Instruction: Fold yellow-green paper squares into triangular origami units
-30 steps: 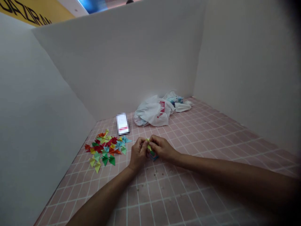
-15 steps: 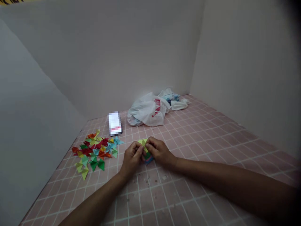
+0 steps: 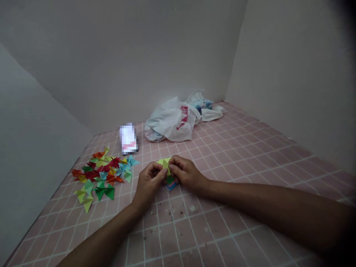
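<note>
Pink gridded surface (image 3: 222, 226) lies beneath a light, crushable folded-paper origami assembly (image 3: 166, 165), pinched firmly between the left hand (image 3: 148, 181) and right hand (image 3: 186, 172); gentle pressure at its creased yellow edges appears advisable.

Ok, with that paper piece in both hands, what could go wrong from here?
The folded paper model pinched between the left hand and right hand might come apart if its yellow and green pieces are loosely joined, which is hard to tell from here. The loose paper triangles lie close beside the left hand, so a careless sideways move could scatter them.
</note>
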`<action>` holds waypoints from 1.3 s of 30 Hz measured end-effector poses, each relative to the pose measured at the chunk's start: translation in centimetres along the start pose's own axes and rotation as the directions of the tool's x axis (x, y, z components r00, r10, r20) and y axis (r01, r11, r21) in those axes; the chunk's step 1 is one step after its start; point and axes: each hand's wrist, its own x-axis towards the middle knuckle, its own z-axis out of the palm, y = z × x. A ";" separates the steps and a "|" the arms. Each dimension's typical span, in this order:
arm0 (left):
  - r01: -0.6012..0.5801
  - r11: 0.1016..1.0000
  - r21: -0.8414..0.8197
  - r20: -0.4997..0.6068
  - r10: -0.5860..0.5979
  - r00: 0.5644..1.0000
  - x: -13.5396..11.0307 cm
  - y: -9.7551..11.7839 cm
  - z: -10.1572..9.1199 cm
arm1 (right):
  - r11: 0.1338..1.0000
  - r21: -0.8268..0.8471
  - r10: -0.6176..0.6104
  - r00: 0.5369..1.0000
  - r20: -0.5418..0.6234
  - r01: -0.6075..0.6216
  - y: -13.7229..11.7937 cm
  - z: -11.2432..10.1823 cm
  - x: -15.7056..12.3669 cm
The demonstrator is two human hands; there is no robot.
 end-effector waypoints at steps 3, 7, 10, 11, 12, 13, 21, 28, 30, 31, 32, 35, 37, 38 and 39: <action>-0.038 0.996 -0.078 0.024 0.040 0.999 -0.1 -0.3 -0.1 | 1.000 -0.020 -0.024 1.000 -0.007 0.024 -0.2 -0.1 0.0; -0.047 0.993 -0.109 0.040 0.051 0.998 -0.3 0.0 0.1 | 0.992 -0.108 -0.059 0.998 0.005 0.059 -0.4 -0.3 -0.1; -0.058 0.997 -0.052 0.038 0.060 0.997 -0.4 0.5 0.2 | 0.974 -0.194 -0.104 0.992 0.068 0.116 -0.7 -0.5 -0.2; -0.069 0.997 -0.024 0.034 0.070 0.997 -0.5 0.6 0.2 | 0.968 -0.210 -0.119 0.989 0.089 0.136 -0.8 -0.5 -0.2; -0.077 0.997 0.000 0.029 0.077 0.997 -0.5 0.6 0.1 | 0.963 -0.223 -0.132 0.986 0.104 0.153 -0.9 -0.5 -0.3; -0.082 0.997 0.015 0.022 0.082 0.996 -0.6 0.7 0.1 | 0.957 -0.235 -0.145 0.983 0.111 0.167 -1.0 -0.5 -0.3; -0.128 0.989 0.074 -0.003 0.128 0.992 -0.5 1.0 -0.2 | 0.932 -0.295 -0.176 0.975 0.137 0.210 -1.0 -0.5 -0.4; -0.138 0.986 0.098 0.018 0.137 0.990 -0.7 1.0 -0.1 | 0.971 -0.176 -0.135 0.976 0.170 0.165 -0.9 -0.4 -0.5; -0.113 0.991 0.066 0.028 0.111 0.993 -0.6 1.0 0.1 | 0.974 -0.172 -0.125 0.982 0.143 0.149 -0.9 -0.4 -0.5; -0.093 0.994 0.054 0.043 0.090 0.995 -0.6 1.0 0.2 | 0.975 -0.174 -0.119 0.986 0.113 0.137 -0.9 -0.4 -0.5; -0.075 0.996 0.055 0.064 0.072 0.995 -0.6 1.1 0.2 | 0.976 -0.176 -0.115 0.990 0.086 0.129 -0.9 -0.5 -0.5; -0.087 0.990 0.115 0.105 0.075 0.992 -0.6 1.4 0.2 | 0.981 -0.158 -0.107 0.993 0.047 0.113 -1.0 -0.6 -0.5; -0.118 0.983 0.140 0.101 0.104 0.989 -0.6 1.5 0.1 | 0.993 -0.079 -0.081 0.995 0.064 0.086 -0.9 -0.5 -0.4; -0.125 0.983 0.136 0.092 0.113 0.989 -0.7 1.5 0.0 | 0.998 -0.016 -0.059 0.995 0.076 0.061 -0.8 -0.5 -0.4; -0.126 0.984 0.123 0.086 0.116 0.990 -0.6 1.5 0.0 | 0.998 0.058 -0.033 0.995 0.090 0.027 -0.8 -0.4 -0.3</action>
